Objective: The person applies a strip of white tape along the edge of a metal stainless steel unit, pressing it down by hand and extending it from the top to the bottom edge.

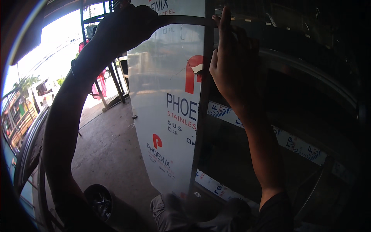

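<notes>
A tall upright panel [162,85] faces me, covered in whitish film with red and blue print; the film is torn near its right edge. A thin, dark, flat strip [181,20] runs level across its upper part; its exact kind is lost in shadow. At the strip's left end, my left hand [135,25] is closed around it, dark against the daylight. My right hand [235,65] is raised at the panel's right edge, index finger stretched upward and a fingertip by the strip's right end. Its remaining fingers are partly lost in darkness.
A dark bucket [98,203] with metallic bits stands on the concrete floor [112,143], lower left. Film-covered strips [297,145] cross the dark structure at right. Metal rails [31,147] line the left side. My grey-trousered knees [174,210] are close to the panel's foot.
</notes>
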Demonstrator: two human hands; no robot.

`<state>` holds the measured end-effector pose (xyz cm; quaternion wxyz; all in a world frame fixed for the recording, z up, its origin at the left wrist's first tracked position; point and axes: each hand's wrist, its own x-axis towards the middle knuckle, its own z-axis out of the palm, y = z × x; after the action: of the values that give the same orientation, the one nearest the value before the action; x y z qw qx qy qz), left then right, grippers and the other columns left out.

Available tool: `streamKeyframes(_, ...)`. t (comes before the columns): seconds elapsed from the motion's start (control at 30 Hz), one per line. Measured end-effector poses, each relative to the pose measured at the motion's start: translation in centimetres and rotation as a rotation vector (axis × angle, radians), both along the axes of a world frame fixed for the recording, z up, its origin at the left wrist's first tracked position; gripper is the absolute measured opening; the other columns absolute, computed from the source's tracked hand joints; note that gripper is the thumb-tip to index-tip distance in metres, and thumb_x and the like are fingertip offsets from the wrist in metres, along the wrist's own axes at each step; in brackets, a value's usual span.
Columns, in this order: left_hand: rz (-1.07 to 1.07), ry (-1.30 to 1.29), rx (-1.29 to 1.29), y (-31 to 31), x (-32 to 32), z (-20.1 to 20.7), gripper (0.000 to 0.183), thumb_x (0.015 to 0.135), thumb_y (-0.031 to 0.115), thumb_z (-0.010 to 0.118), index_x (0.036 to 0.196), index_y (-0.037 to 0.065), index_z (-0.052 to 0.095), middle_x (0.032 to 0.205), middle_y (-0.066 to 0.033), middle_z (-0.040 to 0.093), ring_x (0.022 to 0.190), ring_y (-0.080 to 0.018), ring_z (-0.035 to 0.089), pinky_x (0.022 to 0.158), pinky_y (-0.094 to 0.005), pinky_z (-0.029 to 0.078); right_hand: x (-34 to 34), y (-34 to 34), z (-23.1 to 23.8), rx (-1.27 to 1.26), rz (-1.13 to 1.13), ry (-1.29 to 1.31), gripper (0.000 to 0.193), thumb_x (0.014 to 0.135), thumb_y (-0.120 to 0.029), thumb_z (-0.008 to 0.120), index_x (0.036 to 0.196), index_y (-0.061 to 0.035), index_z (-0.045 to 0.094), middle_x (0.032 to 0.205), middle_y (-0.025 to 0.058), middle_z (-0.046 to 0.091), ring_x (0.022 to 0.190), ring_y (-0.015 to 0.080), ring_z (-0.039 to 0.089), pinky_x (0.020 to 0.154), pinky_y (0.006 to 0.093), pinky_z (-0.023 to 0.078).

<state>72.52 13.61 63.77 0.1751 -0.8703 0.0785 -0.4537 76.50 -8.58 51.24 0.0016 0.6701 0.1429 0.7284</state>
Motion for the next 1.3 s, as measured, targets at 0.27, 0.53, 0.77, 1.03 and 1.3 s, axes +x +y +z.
streamKeyframes(0.27, -0.4, -0.276, 0.321, 4.3, 3.8, -2.8, 0.037, 0.09, 0.009, 0.078, 0.126, 0.016, 0.072, 0.085, -0.0056, 0.073, 0.067, -0.0126, 0.07, 0.061, -0.0253, 0.058, -0.2, 0.2, -2.4, -0.016, 0.038, -0.003, 0.093, 0.09, -0.007, 0.071, 0.164, -0.0035, 0.016, 0.137, 0.0092, 0.064, 0.12, 0.0229, 0.063, 0.106, 0.0456, 0.046)
streamKeyframes(0.53, -0.079, -0.105, 0.082, -2.6, -2.5, -0.7, 0.06, 0.106, 0.055, 0.048, 0.081, 0.007, 0.073, 0.077, -0.0123, 0.071, 0.076, -0.0295, 0.07, 0.074, -0.0454, 0.056, -0.4, 0.5, 1.6, 0.073, -0.155, 0.024, 0.066, 0.09, -0.006, 0.06, 0.151, 0.0062, 0.038, 0.114, 0.0134, 0.067, 0.108, 0.0256, 0.062, 0.09, 0.0435, 0.045)
streamKeyframes(0.77, -0.343, -0.224, 0.248, 2.9, 1.2, -3.4, 0.021, 0.088, 0.009, 0.08, 0.109, 0.008, 0.076, 0.091, -0.0074, 0.075, 0.073, -0.0165, 0.073, 0.069, -0.0282, 0.062, 0.0, -1.1, -1.8, -0.104, -0.236, 0.048, 0.091, 0.09, -0.007, 0.069, 0.165, -0.003, 0.016, 0.141, 0.005, 0.064, 0.119, 0.0208, 0.062, 0.103, 0.0479, 0.044)
streamKeyframes(1.03, -0.239, -0.276, 0.398, 1.9, 0.1, -6.2, 0.018, 0.09, 0.011, 0.079, 0.107, 0.006, 0.076, 0.089, -0.0086, 0.074, 0.074, -0.0185, 0.073, 0.071, -0.0307, 0.062, -1.8, 0.6, -3.7, 0.003, 0.024, 0.176, 0.091, 0.088, -0.004, 0.068, 0.164, -0.0033, 0.018, 0.143, 0.0023, 0.063, 0.119, 0.0195, 0.062, 0.109, 0.05, 0.038)
streamKeyframes(1.3, -0.153, -0.533, 0.725, 3.7, 1.9, -3.7, 0.026, 0.089, 0.005, 0.078, 0.115, 0.012, 0.077, 0.09, -0.0053, 0.073, 0.079, -0.0144, 0.073, 0.071, -0.0253, 0.06, -1.6, 0.0, -1.7, -0.041, 0.004, 0.174, 0.089, 0.089, -0.003, 0.067, 0.164, -0.0042, 0.019, 0.133, 0.0058, 0.068, 0.113, 0.02, 0.064, 0.105, 0.0497, 0.042)
